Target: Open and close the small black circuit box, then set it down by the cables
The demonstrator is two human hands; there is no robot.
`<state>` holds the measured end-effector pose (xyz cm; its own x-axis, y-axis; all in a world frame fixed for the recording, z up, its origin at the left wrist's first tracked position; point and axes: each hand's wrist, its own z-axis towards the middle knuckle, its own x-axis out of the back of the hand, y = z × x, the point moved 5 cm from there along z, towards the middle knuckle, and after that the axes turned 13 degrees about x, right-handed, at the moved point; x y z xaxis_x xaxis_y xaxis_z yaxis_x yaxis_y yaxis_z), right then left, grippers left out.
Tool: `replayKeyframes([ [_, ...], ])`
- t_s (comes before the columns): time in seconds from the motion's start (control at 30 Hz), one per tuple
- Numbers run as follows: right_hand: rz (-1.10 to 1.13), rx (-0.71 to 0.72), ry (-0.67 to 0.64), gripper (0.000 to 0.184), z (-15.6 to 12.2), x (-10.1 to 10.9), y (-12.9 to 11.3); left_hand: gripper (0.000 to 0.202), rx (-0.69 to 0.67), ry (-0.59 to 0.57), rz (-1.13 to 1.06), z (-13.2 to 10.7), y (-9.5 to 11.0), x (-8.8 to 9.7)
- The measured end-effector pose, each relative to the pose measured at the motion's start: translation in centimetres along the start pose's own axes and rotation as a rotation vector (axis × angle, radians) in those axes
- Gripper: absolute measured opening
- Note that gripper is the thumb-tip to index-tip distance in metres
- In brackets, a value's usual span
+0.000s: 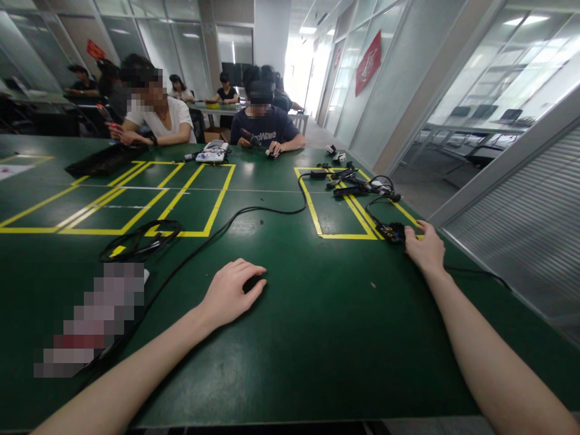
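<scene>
My left hand [233, 291] hovers over or rests on the green table, thumb and fingers curved and apart with nothing between them. At the right, my right hand [425, 246] is beside a small black device [391, 233], its thumb at the device's right end. Those right fingers are apart and do not visibly close round it. Cables run from the device toward a cluster of black jointed parts [347, 181] further back.
A long black cable [244, 210] crosses the green table [290, 338] to a coiled cable [140, 240] at left. A blurred-out flat object [102, 314] lies front left. Yellow tape [220, 199] marks rectangles. Two people sit opposite, one holding a dark tool [250, 137]; a power strip [212, 152] lies between them.
</scene>
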<state>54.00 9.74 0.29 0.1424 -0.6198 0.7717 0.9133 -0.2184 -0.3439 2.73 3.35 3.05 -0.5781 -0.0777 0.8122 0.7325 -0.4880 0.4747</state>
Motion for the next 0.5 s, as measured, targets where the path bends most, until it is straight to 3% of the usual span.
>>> replayKeyframes([
  [0.27, 0.021, 0.074, -0.044, 0.062, 0.0, 1.3, -2.3, 0.016, -0.001, -0.006, -0.010, -0.1, 0.0, 0.0],
  [0.5, -0.009, 0.037, -0.023, 0.059, 0.1, 1.0, -1.8, 0.016, -0.003, -0.011, -0.008, -0.1, 0.1, 0.0],
])
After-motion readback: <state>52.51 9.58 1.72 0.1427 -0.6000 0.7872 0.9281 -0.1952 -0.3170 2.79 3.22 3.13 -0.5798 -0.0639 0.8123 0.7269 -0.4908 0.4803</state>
